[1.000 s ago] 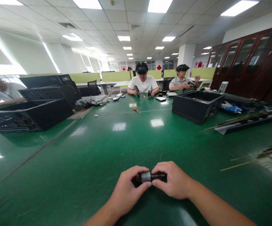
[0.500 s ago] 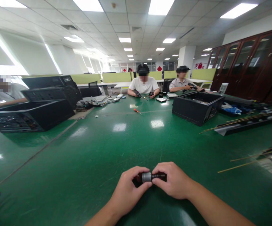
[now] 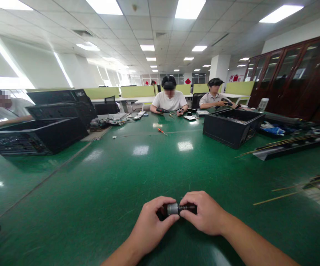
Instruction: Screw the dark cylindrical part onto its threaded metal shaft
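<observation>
- The left hand (image 3: pixel 150 225) and the right hand (image 3: pixel 204 214) both grip a small round part with a grey metal ring and a black end (image 3: pixel 176 208).
- The left fingers close on the grey ring side. The right fingers close on the black end.
- The part sits just above the shiny green desk (image 3: pixel 107 177), near its front edge.
- A black open metal box (image 3: pixel 230 127) stands far back on the right side.
- A small red screwdriver (image 3: pixel 161 130) lies near the far edge.
</observation>
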`<state>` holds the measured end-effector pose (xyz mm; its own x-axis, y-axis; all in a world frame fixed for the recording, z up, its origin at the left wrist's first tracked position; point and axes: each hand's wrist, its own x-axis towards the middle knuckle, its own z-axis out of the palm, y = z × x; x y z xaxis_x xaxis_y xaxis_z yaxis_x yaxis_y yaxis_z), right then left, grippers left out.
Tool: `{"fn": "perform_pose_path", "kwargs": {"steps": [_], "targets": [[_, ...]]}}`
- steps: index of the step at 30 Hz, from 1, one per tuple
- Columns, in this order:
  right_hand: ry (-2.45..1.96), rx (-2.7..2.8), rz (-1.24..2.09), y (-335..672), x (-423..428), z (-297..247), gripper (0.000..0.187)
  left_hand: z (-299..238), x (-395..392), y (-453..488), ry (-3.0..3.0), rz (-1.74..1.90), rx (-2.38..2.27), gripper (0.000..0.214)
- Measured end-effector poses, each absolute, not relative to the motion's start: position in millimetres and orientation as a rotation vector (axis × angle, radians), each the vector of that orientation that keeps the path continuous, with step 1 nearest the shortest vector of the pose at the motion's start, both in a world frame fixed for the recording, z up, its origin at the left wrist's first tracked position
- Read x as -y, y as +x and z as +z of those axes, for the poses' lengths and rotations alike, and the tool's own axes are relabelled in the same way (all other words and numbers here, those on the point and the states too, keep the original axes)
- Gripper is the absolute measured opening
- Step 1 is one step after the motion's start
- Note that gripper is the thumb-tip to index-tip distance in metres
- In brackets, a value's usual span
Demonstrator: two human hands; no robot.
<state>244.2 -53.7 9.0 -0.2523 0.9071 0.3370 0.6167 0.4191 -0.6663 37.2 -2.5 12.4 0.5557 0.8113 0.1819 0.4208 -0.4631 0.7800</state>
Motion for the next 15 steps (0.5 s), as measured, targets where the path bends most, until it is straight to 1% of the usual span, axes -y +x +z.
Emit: {"fn": "perform_pose_path", "kwargs": {"steps": [15], "targets": [[-1.286,1.976,0.519,245.1,53.5,7.8,0.007,12.8,2.2,36.9,2.089,0.726,-0.996,0.027]]}}
